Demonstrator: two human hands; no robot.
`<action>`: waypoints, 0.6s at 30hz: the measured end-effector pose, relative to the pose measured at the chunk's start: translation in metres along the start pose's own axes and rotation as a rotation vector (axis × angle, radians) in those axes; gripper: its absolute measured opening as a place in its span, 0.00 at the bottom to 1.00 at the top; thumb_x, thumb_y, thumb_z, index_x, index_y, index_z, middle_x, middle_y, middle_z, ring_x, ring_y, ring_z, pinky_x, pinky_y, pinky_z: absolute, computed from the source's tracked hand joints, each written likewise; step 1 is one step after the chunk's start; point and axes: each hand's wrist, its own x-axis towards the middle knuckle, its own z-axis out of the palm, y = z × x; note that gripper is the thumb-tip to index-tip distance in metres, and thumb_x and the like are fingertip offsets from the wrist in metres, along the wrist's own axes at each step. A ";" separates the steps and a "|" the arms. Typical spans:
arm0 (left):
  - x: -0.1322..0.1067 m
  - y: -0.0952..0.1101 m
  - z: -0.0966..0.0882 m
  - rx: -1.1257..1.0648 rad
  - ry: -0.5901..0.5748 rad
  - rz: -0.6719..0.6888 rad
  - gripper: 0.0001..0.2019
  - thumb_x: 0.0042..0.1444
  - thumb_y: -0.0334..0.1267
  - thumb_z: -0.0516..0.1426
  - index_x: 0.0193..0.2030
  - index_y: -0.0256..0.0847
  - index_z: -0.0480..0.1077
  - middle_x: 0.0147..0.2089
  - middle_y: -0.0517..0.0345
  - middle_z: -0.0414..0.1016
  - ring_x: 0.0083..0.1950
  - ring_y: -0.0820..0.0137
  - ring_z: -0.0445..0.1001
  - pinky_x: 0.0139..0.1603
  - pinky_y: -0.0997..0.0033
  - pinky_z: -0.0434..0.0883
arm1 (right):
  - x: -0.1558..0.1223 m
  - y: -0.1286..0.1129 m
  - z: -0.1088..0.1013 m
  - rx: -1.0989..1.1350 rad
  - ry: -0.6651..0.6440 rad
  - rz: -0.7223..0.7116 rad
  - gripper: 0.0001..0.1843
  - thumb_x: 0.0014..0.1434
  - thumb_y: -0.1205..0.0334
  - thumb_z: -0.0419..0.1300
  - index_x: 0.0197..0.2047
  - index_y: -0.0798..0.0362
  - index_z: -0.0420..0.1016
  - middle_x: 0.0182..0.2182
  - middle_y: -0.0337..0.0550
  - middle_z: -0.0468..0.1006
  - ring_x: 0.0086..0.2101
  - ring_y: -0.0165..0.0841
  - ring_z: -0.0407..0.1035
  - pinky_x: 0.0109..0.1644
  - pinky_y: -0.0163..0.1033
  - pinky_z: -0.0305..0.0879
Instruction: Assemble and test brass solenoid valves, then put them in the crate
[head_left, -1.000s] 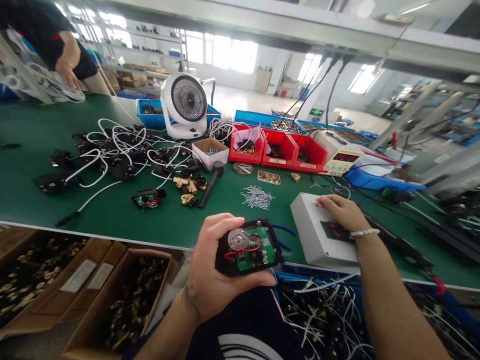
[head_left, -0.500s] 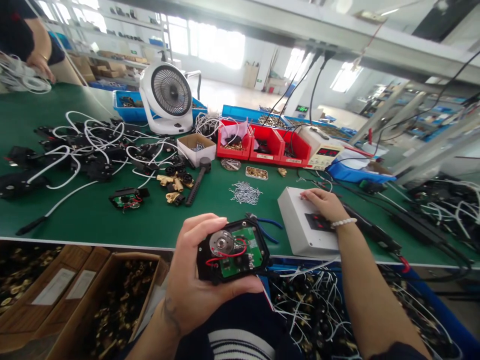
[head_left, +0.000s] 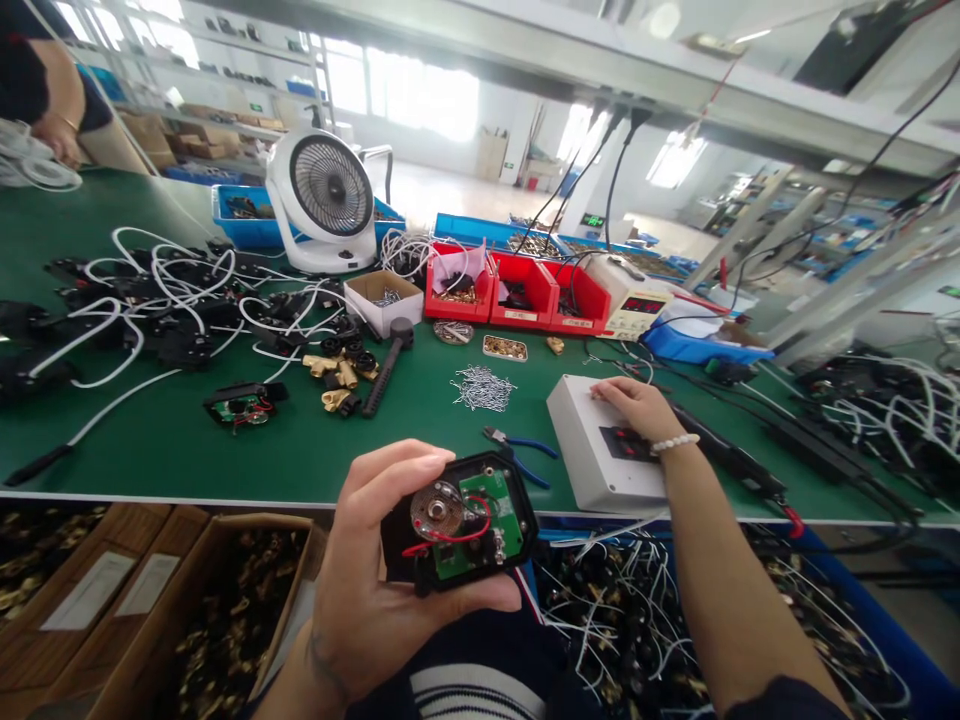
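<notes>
In my left hand (head_left: 382, 540) is an open black housing (head_left: 525, 500) with a green circuit board (head_left: 495, 500), a round metal motor-like part (head_left: 436, 510) and red wires inside. Thumb and fingers grip its edges, and its open face is turned up toward me. My right hand (head_left: 634, 405) rests on the top of a white box (head_left: 585, 455) with a black panel, fingertips pinched at a small knob or switch that they mostly hide. Between the two hands lie blue-handled cutters (head_left: 525, 450). Beyond them sits a pile of small bent metal pins (head_left: 484, 388).
A second open housing (head_left: 244, 405), brass fittings (head_left: 337, 372) and a black rod (head_left: 388, 365) lie to the left. White-cabled parts (head_left: 165, 290) are heaped farther left. Behind stand a fan (head_left: 330, 190), red bins (head_left: 517, 290) and a power supply (head_left: 630, 295). Another person's hand (head_left: 56, 135) is far left.
The view has shifted slightly right. The housing in my left hand is a little lower, so more of the cutters shows. My right hand stays at the same spot on the white box.
</notes>
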 end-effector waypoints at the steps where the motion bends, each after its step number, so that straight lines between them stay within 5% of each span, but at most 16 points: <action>1: 0.000 0.000 0.000 -0.007 0.000 0.008 0.39 0.42 0.46 0.73 0.61 0.45 0.64 0.55 0.53 0.71 0.55 0.63 0.73 0.58 0.63 0.74 | 0.000 0.000 0.000 -0.001 0.000 0.004 0.20 0.55 0.46 0.58 0.35 0.54 0.81 0.36 0.48 0.84 0.42 0.43 0.75 0.53 0.48 0.67; 12: -0.002 0.000 0.000 -0.024 -0.010 0.023 0.41 0.41 0.46 0.73 0.62 0.47 0.63 0.55 0.52 0.71 0.56 0.60 0.73 0.58 0.58 0.75 | -0.002 -0.002 -0.001 0.009 -0.012 0.015 0.19 0.55 0.47 0.58 0.35 0.54 0.81 0.36 0.48 0.83 0.43 0.44 0.75 0.54 0.49 0.66; 18: 0.000 -0.003 -0.001 0.057 -0.048 0.021 0.39 0.46 0.51 0.70 0.63 0.47 0.63 0.55 0.53 0.71 0.56 0.63 0.72 0.58 0.66 0.73 | 0.002 -0.002 0.000 0.064 -0.056 -0.024 0.19 0.55 0.49 0.61 0.38 0.56 0.81 0.38 0.50 0.82 0.42 0.43 0.74 0.54 0.50 0.66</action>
